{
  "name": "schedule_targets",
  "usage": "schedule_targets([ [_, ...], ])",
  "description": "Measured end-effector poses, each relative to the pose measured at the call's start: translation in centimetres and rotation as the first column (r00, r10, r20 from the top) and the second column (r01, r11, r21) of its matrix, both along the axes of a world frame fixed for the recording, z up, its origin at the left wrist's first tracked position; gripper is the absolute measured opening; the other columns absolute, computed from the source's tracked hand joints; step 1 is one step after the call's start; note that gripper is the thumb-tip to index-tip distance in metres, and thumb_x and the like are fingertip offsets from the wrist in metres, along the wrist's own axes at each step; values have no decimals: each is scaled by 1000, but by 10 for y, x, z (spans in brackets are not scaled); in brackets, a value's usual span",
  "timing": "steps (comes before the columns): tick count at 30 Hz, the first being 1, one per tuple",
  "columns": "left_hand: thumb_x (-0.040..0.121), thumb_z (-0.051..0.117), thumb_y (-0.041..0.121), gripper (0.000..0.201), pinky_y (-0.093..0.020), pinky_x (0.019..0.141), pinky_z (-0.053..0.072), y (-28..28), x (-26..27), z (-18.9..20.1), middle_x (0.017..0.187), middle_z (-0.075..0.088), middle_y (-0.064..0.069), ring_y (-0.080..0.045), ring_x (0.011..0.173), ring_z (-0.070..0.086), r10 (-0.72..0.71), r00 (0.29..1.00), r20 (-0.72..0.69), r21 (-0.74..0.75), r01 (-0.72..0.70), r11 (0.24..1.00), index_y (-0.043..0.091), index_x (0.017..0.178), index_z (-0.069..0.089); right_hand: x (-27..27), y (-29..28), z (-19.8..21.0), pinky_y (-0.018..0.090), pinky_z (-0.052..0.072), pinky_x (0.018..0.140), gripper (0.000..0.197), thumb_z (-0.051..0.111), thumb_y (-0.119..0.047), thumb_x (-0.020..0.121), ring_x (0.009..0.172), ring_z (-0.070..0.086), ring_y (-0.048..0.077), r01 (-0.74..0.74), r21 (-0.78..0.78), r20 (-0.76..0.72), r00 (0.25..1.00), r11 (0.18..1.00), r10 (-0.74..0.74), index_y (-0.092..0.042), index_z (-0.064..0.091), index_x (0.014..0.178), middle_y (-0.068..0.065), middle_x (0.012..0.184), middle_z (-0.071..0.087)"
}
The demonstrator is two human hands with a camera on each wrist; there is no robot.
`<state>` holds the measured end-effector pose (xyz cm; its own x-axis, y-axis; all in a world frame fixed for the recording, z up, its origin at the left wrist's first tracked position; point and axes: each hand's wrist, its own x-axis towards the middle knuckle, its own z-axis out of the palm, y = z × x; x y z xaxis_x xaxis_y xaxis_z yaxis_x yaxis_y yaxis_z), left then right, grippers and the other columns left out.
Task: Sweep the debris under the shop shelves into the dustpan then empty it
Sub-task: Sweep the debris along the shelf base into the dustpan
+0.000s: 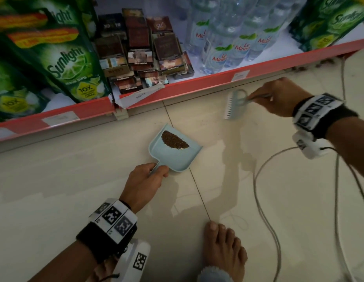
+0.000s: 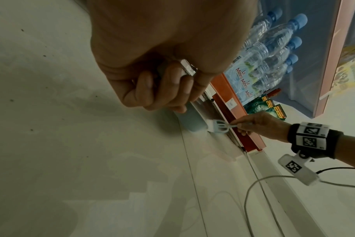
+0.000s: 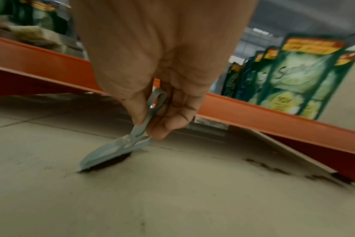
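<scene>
A pale blue dustpan (image 1: 173, 154) lies on the tiled floor in front of the red shelf edge (image 1: 197, 82), with a dark brown heap of debris (image 1: 174, 139) in its far part. My left hand (image 1: 145, 180) grips the pan's handle; the left wrist view shows its fingers (image 2: 162, 86) curled round it. To the right, my right hand (image 1: 278, 97) pinches the handle of a small pale blue brush (image 1: 236, 104), whose bristles touch the floor by the shelf. The right wrist view shows the brush (image 3: 116, 149) tilted, and loose dark debris (image 3: 274, 170) along the shelf base.
Green detergent pouches (image 1: 63, 58), cigarette packs (image 1: 140, 55) and water bottles (image 1: 227, 37) fill the low shelf. A grey cable (image 1: 264, 200) loops over the floor at right. My bare foot (image 1: 223, 249) stands near the front.
</scene>
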<state>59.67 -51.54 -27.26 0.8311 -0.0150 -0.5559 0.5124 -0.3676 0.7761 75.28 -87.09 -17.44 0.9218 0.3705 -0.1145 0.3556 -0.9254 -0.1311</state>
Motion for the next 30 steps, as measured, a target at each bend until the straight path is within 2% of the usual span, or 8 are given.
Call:
schedule_targets([
  [4,71,54,49,39,-26,51,36,-3,2,-1,42,46,10,-5,39,40,-19,1000,11,-6,19,1000,12,71,65,3,-21,8,41,57,76,20,63,-2,90,71,69,31,103,119,-83,992,987,-94,-10,76,104,13,83,71],
  [7,71,53,51,41,-26,51,36,-6,4,-1,42,46,9,-5,40,39,-43,999,12,-5,43,999,12,71,66,1,-4,6,34,57,73,19,63,-7,93,66,68,17,102,270,-132,989,957,-68,-9,74,107,6,85,70],
  [13,76,54,47,37,-26,50,35,-11,-1,-2,42,46,10,-3,39,38,-74,997,28,0,74,997,12,71,65,-4,61,-15,13,54,67,22,65,-11,92,68,67,9,176,514,-282,959,840,-28,-8,72,113,5,89,72],
  [18,78,55,46,31,-26,51,36,-6,-8,-2,42,46,10,-3,40,39,-65,997,35,9,65,998,17,73,65,-10,60,-24,21,48,72,20,63,-4,90,70,65,17,44,320,-234,972,946,35,-8,76,105,9,88,74],
  [20,73,53,50,32,-26,52,36,-4,-10,-1,42,46,10,-4,40,40,-52,998,21,7,52,999,20,73,65,-8,36,-19,20,46,78,21,64,-3,87,75,69,20,49,200,-198,980,979,-8,-12,77,101,4,82,74],
  [24,71,54,50,39,-26,54,37,-1,-14,0,42,47,11,-4,41,41,-18,1000,-1,-2,18,1000,13,71,66,-5,-9,-1,29,46,79,21,65,-3,84,82,70,33,93,-4,-118,989,996,-92,-15,78,96,13,85,75],
  [28,83,59,41,35,-26,52,35,5,-17,0,42,44,11,-5,40,39,8,1000,-1,2,-8,1000,9,72,66,-8,-2,12,36,54,79,21,64,-2,88,73,68,27,92,175,-141,988,980,-67,-13,77,101,7,83,73],
  [30,88,60,35,31,-26,51,35,8,-18,0,42,44,10,-4,40,38,16,1000,3,13,-16,1000,11,72,67,-10,28,11,31,55,75,19,64,-4,91,72,68,22,67,327,-204,979,943,1,-9,75,106,8,86,73],
])
